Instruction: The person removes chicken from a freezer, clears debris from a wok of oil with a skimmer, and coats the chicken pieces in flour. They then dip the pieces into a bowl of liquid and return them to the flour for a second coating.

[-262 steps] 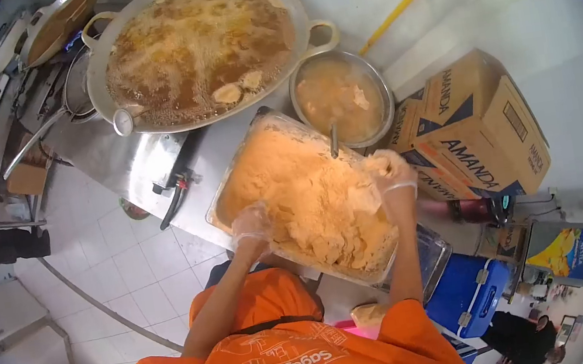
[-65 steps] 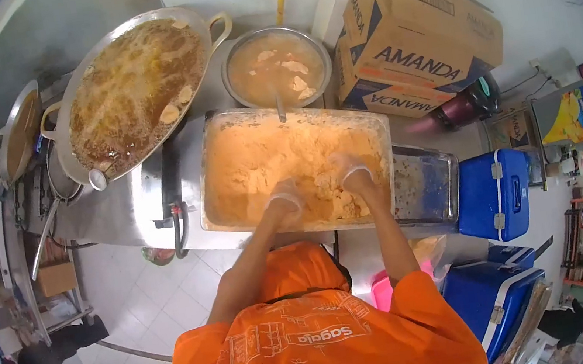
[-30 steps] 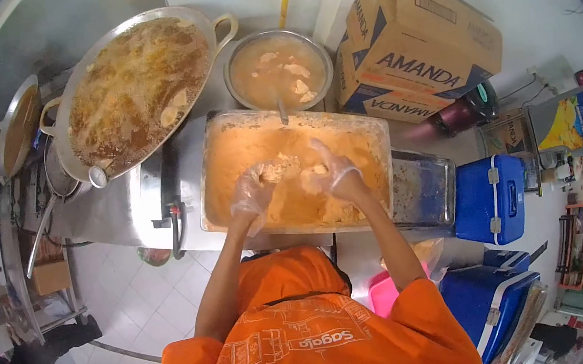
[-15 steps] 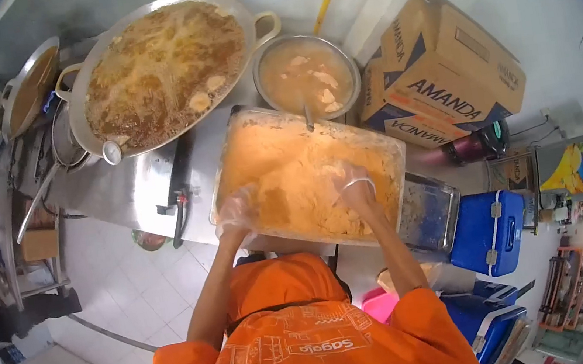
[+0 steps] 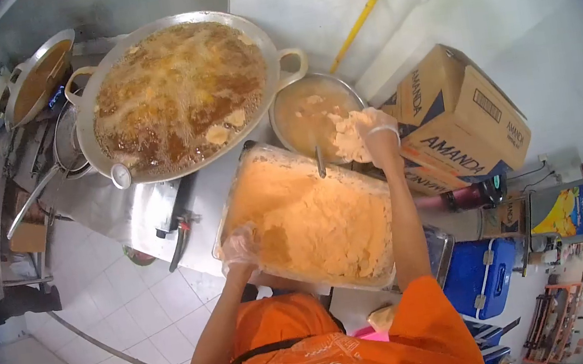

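My right hand [image 5: 380,137], in a clear plastic glove, is raised over the far right rim of the tray, beside the metal bowl [image 5: 282,125]. It grips a lumpy, flour-coated piece of food [image 5: 351,138], perhaps meat. My left hand [image 5: 240,247], also gloved, is closed at the near left corner of the tray [image 5: 335,282], its fingers over the rim and partly blurred. Orange-tinted flour [image 5: 296,211] fills the tray. Cloudy liquid with pale pieces sits in the bowl, and a dark handle [image 5: 320,161] sticks out toward the tray.
A wide pan [image 5: 90,154] of bubbling oil stands at the back left, with a dial thermometer [image 5: 121,176] at its rim. Beside it lies a strainer [image 5: 33,199]. Cardboard boxes [image 5: 443,149] stand right of the bowl; a blue cooler [image 5: 480,278] is lower right.
My right hand has risen from the flour, moving up and right with the coated piece. My left hand stays at the tray's left corner. The camera view has shifted slightly.
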Demonstrator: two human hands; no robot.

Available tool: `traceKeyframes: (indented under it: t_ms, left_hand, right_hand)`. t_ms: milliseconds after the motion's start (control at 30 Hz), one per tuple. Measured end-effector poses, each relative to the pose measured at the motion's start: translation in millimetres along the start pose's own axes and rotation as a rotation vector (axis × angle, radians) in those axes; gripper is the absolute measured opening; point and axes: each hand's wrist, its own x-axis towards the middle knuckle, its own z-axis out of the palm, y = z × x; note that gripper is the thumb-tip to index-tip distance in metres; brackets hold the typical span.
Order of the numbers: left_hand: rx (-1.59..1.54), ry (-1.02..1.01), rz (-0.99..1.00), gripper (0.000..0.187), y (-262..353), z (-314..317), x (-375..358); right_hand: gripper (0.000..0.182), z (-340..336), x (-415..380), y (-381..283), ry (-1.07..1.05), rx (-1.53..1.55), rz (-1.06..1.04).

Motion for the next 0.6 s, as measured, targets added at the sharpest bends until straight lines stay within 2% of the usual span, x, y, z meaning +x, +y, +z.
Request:
traceKeyframes:
  t_ms: [67,167,267,333,367,500,567,600]
  left_hand:
    - [-0.139,-0.004,-0.011,0.034,-3,1,-1]
    - [-0.105,0.005,-0.071,0.031,9,-12,2]
    - [-0.087,-0.031,-0.116,0.029,21,-30,4]
    - [-0.08,-0.036,-0.162,0.028,23,-27,4]
    - [-0.075,-0.045,-0.205,0.027,24,-26,2]
    - [-0.119,-0.036,-0.162,0.026,27,-35,6]
    - [-0.068,-0.007,-0.146,0.027,25,-31,5]
    - [-0.07,-0.008,-0.153,0.027,26,-32,6]
  right_hand:
    - [0.025,23,45,19,0.034,-0.167,-0.008]
    - [0.024,68,109,65,0.117,-0.289,-0.112]
    - [0.024,81,145,64,0.002,-0.311,-0.051]
    - [0.023,110,172,100,0.02,-0.323,-0.11]
    - [0.024,122,177,116,0.037,-0.337,-0.164]
    - [0.026,138,162,117,-0.041,-0.379,-0.123]
    - [0.028,147,151,126,0.128,0.274,0.255]
    - [0.028,149,149,132,0.122,0.272,0.254]
